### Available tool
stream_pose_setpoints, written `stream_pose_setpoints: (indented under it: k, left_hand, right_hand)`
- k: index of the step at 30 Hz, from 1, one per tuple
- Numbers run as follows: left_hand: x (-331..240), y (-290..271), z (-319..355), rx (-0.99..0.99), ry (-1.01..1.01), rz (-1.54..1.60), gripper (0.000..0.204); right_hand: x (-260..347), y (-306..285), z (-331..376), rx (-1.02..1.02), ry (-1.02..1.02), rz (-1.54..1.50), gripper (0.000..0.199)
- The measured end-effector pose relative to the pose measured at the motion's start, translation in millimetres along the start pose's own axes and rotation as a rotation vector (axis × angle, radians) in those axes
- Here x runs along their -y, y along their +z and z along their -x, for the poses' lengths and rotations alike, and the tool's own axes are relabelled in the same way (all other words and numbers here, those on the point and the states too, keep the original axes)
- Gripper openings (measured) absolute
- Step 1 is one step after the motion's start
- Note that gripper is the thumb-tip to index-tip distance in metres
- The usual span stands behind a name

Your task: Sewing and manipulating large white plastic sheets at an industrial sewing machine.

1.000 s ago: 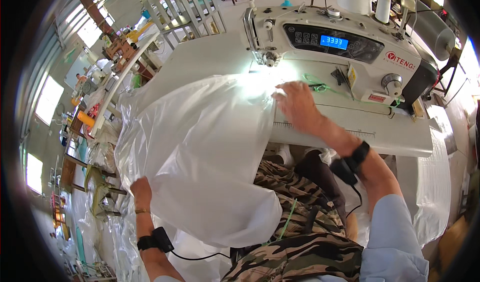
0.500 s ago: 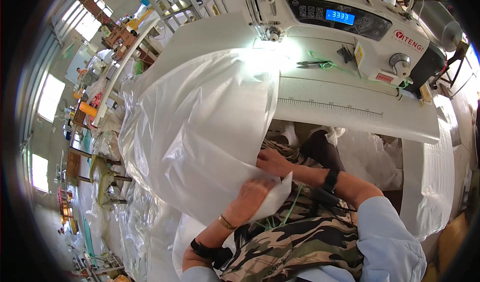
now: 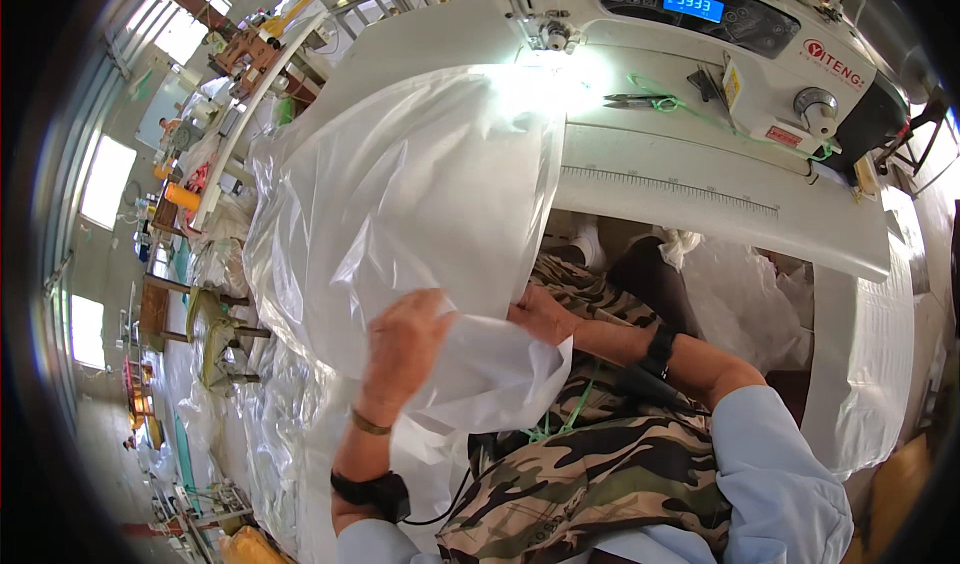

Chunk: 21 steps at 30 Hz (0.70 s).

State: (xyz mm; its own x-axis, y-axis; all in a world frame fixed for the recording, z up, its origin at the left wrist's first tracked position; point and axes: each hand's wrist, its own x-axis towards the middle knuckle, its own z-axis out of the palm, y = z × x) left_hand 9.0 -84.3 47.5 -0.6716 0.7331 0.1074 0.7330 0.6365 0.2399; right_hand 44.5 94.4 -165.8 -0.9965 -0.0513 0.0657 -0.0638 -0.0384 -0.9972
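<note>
The big sheet of translucent white plastic film (image 3: 400,204) hangs off the near edge of the white sewing machine table (image 3: 700,194), down onto the lap. Both hands have dropped away from the needle to its lower edge: left hand (image 3: 405,339) pinching the fold, right hand (image 3: 540,314) gripping the hem beside it. Looks like re-gripping, not feeding.

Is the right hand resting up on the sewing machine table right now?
No, the right hand is down near the lap, gripping the edge of the white plastic sheet beside the left hand.
</note>
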Motion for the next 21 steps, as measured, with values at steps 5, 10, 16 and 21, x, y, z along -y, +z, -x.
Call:
stream_pose_setpoints:
  k: [5,10,16,21]
  left_hand:
    - [-79,47,-19,0.136,0.436,0.288,0.021]
    - [-34,92,14,0.501,0.006,-0.131,0.043]
    - [55,80,40,0.375,-0.203,-0.416,0.082]
    - [134,48,49,0.236,-0.481,-0.349,0.083]
  right_hand:
    - [-39,-17,-3,0.037,-0.098,-0.236,0.027]
    - [18,-23,15,-0.035,0.146,-0.078,0.024]
    - [16,-15,10,-0.118,0.069,0.013,0.027]
    - [23,-13,14,-0.213,0.088,-0.085,0.028]
